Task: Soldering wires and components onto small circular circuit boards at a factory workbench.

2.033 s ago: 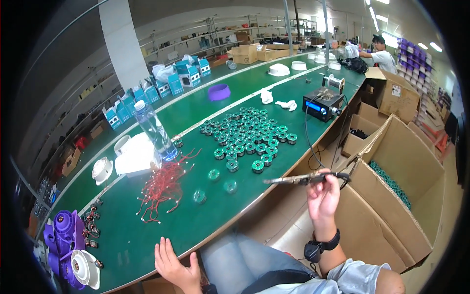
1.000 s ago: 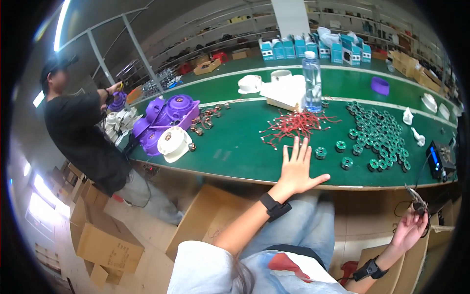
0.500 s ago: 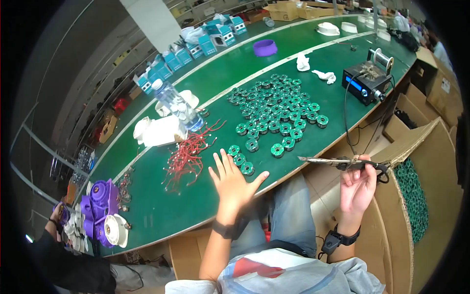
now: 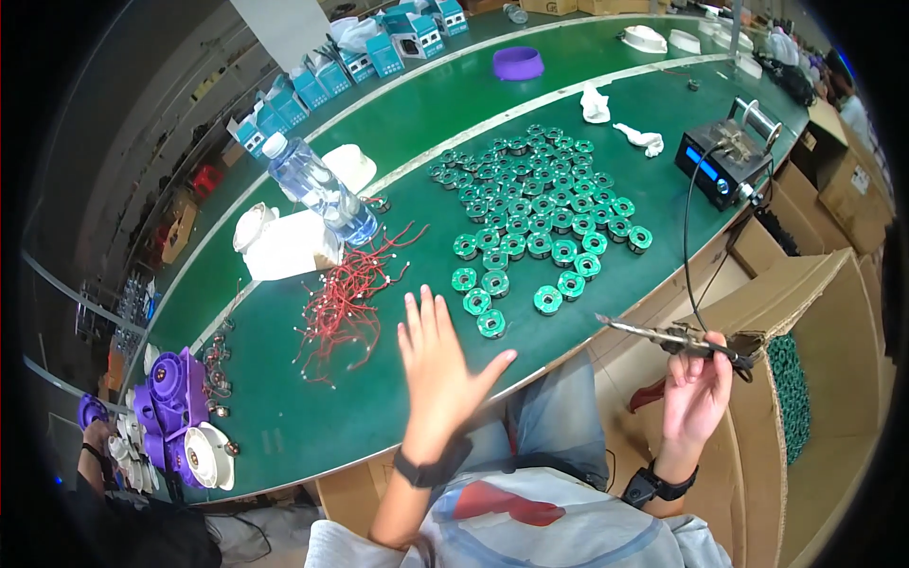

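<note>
My left hand (image 4: pixel 440 374) is spread flat at the near side of the green table (image 4: pixel 312 407), with nothing in it. Just beyond its fingertips lie small round green circuit boards with coils (image 4: pixel 490 324), and to their left a tangle of red wires (image 4: pixel 346 298). My right hand (image 4: pixel 696 388) grips a soldering iron (image 4: pixel 653 331) past the table's near edge. The iron's tip points left toward the boards without touching any. Its cable rises to a black soldering station (image 4: pixel 724 156) with a lit blue display.
A water bottle (image 4: pixel 322 189) leans by white housings (image 4: pixel 289 246). Purple housings (image 4: pixel 175 388) stand at left, where another person's hand (image 4: pixel 95 437) reaches in. An open cardboard box (image 4: pixel 757 445) of green boards stands at right. Blue boxes (image 4: pixel 383 54) line the far side.
The whole view has shifted a little, so the boards appear slightly lower and larger. My left hand stays spread; the soldering iron stays in my right hand, its tip slightly lower in view.
</note>
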Demonstrator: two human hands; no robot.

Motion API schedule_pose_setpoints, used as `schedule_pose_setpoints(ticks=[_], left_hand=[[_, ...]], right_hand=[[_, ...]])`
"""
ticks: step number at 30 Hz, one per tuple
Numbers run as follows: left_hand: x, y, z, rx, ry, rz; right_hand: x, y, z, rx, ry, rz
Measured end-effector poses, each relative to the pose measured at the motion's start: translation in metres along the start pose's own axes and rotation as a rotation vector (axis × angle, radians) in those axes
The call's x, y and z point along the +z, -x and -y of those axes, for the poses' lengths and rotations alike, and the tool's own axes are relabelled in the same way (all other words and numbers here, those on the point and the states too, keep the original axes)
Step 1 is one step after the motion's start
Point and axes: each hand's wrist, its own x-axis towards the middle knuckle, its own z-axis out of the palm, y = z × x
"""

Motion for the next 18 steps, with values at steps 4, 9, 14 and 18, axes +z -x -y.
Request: schedule_pose_setpoints(ticks=[4, 9, 14, 18], left_hand=[[-0.032, 0.026, 0.029, 0.253, 0.253, 0.248], [-0.038, 0.011, 0.036, 0.481, 0.227, 0.504], [-0.020, -0.037, 0.035, 0.618, 0.084, 0.489], [-0.005, -0.061, 0.033, 0.648, 0.057, 0.501]], right_hand=[[-0.007, 0.006, 0.009, -0.018, 0.006, 0.044], [0.000, 0.004, 0.005, 0.034, 0.045, 0.018], [0.005, 0.005, -0.004, 0.072, 0.115, 0.060], [0.006, 0.003, -0.001, 0.065, 0.162, 0.043]])
